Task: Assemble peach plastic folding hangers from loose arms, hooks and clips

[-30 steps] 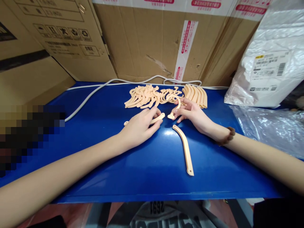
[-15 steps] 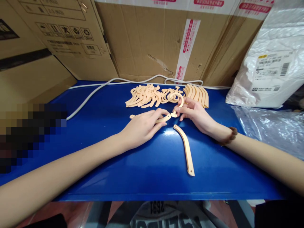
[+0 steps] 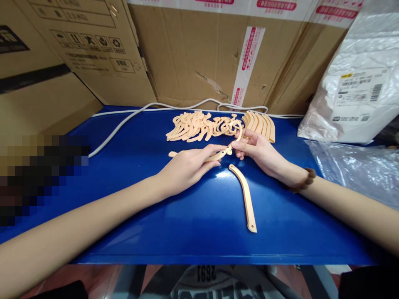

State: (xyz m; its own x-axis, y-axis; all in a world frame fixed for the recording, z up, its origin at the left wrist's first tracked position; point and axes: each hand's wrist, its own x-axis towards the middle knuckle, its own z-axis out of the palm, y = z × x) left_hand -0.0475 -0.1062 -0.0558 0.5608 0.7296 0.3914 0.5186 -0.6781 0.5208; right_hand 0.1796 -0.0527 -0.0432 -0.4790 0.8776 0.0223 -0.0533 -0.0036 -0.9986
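Note:
My left hand (image 3: 191,166) is closed on a long cream strip (image 3: 217,156), whose rounded far end sticks out to the left. A curved, hook-shaped cream piece (image 3: 240,132) is pinched between the thumb and fingers of my right hand (image 3: 260,149). The hook's small round end (image 3: 229,150) meets the holed right end of the strip between my hands. Nearer the table's front edge, a loose curved strip (image 3: 245,195) with a hole at each end lies on the blue table (image 3: 174,224).
Behind my hands lie a heap of curved cream pieces (image 3: 190,124) and a row of longer strips (image 3: 260,124). A white cable (image 3: 124,120) runs along the back, before cardboard boxes (image 3: 193,54). At right are a white parcel (image 3: 352,91) and clear plastic (image 3: 346,166).
The hook's round end has tilted and come closer to the strip's holed end. The view has shifted slightly; both hands keep their holds.

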